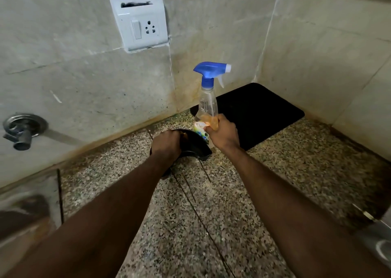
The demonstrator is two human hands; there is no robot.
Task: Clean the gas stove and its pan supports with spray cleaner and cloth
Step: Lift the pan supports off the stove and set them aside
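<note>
A clear spray bottle point(207, 99) with a blue trigger head stands upright near the back wall, and my right hand point(222, 132) grips its lower body. Just left of it my left hand point(167, 144) curls over a black pan support point(194, 145) that lies on the speckled granite counter point(211, 203). Most of the support is hidden under that hand and wrist. A black flat slab point(260, 112), possibly the stove's glass top, lies in the back right corner behind the bottle. No cloth is in view.
A white switch and socket plate point(139, 21) is set in the tiled wall above. A metal tap valve point(21, 129) sticks out at the left wall. A steel sink edge point(27, 203) is at lower left, a metal object point(378, 235) at lower right.
</note>
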